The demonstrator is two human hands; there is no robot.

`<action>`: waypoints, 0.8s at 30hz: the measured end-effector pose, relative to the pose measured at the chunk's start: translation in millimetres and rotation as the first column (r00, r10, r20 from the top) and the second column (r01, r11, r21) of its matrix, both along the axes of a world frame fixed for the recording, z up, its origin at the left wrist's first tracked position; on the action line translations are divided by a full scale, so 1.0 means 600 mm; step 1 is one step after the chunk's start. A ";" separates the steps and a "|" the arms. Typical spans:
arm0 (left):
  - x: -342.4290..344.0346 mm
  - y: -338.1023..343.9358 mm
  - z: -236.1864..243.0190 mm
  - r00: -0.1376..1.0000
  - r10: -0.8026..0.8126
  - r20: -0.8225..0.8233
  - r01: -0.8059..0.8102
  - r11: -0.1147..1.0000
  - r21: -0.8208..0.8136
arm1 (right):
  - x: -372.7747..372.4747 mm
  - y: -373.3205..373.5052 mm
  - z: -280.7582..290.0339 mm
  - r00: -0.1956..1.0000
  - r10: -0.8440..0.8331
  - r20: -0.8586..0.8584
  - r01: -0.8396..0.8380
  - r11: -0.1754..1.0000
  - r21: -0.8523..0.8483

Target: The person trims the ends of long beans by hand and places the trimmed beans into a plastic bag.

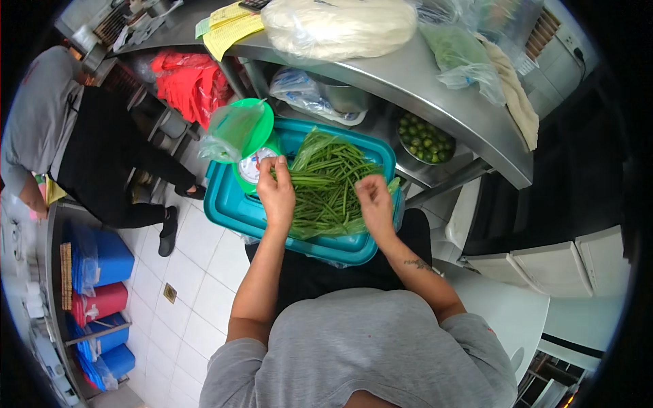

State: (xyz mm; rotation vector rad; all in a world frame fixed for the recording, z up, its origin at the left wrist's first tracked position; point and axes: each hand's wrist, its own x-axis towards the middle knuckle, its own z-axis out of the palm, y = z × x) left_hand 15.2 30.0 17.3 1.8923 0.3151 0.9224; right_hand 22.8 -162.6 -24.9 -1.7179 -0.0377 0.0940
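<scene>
A teal plastic tub (219,207) rests on my lap, with a clear plastic bag of long green beans (326,211) spread open in it. Several beans lie gathered between the thumb and fingers of my left hand (277,197), their length pointing right over the pile. My right hand (376,204) is over the right side of the pile, fingers curled together near the bean tips; whatever is in them is too small to make out. A green kitchen scale (249,170) with a round dial stands in the tub's left end, a plastic bag (228,132) on its pan.
A steel counter (435,88) curves ahead, carrying a large white bagged bundle (340,27). Below it sits a bowl of small green fruits (426,139). Red plastic bags (190,85) hang at left. Another person (95,136) stands by shelves with blue bins (102,255).
</scene>
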 end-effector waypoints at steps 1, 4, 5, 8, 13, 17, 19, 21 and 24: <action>0.001 0.002 -0.009 1.000 0.012 0.023 -0.013 0.999 0.029 | -0.016 0.012 0.003 0.977 0.180 -0.113 -0.170 0.981 0.092; -0.015 -0.036 0.016 1.000 -0.004 -0.011 0.005 0.999 0.046 | -0.055 0.052 0.023 0.732 0.605 -0.313 -0.296 0.696 0.654; -0.022 -0.047 0.016 0.999 -0.035 -0.035 0.036 0.999 0.035 | -0.055 0.071 0.034 0.734 0.603 -0.314 -0.294 0.698 0.653; -0.039 -0.076 0.012 0.992 -0.127 -0.015 0.128 0.985 0.119 | -0.028 0.097 0.084 0.735 0.600 -0.316 0.112 0.353 0.929; -0.072 -0.087 0.001 0.940 -0.330 -0.089 0.342 0.911 0.231 | 0.020 0.085 0.059 0.759 0.628 -0.173 -0.114 0.390 0.914; -0.104 -0.084 0.014 0.817 -0.500 -0.287 0.519 0.855 -0.012 | 0.031 0.049 0.065 0.834 0.474 -0.282 -0.100 0.632 0.768; -0.099 -0.062 0.018 0.807 -0.552 -0.209 0.588 0.783 0.203 | 0.035 0.031 0.070 0.792 0.557 -0.249 -0.222 0.643 0.733; -0.086 -0.046 0.033 0.851 -0.483 -0.204 0.521 0.824 0.222 | 0.031 0.023 0.077 0.725 0.632 -0.273 -0.332 0.668 0.665; -0.052 -0.032 0.049 0.889 -0.431 -0.157 0.458 0.848 0.265 | 0.030 0.014 0.088 0.666 0.674 -0.319 -0.398 0.683 0.612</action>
